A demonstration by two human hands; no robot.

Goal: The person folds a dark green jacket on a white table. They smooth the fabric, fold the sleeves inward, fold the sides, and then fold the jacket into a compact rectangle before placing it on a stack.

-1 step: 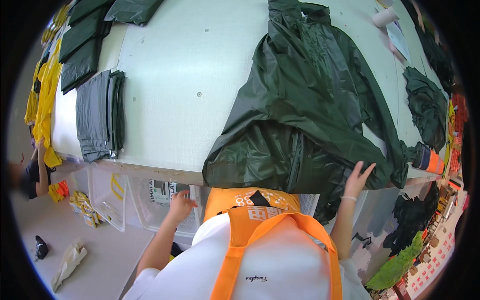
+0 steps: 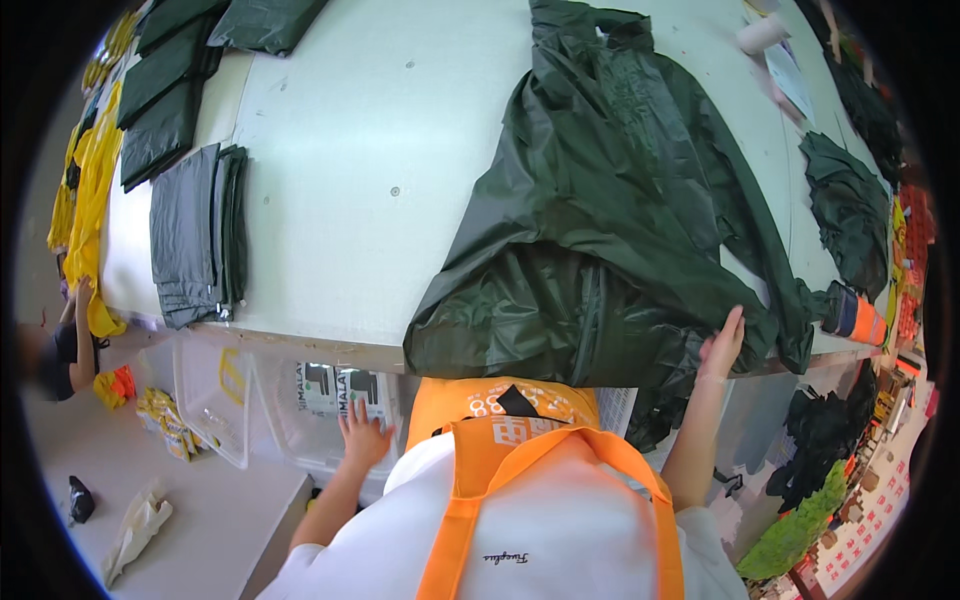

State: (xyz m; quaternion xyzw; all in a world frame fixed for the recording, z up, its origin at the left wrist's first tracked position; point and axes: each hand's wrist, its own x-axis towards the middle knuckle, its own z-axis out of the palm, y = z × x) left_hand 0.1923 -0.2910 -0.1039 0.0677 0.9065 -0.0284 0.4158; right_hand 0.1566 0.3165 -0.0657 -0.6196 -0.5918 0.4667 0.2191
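A dark green rain jacket lies spread on the pale table, its collar away from me and its hem bunched at the front edge. My right hand rests on its lower right part beside the sleeve, fingers stretched out, gripping nothing I can see. Below the table edge, my left hand hangs in front of a clear plastic bin, fingers spread and holding nothing. On the table's left lies a stack of folded dark green garments.
More folded dark garments lie at the far left. A crumpled dark garment and an orange and navy bundle sit at the right. Another person's arm is beside yellow garments. A white roll stands far right.
My left hand has dropped slightly and its fingers have spread. My right hand has shifted a little right and up over the jacket, its fingers now closer together.
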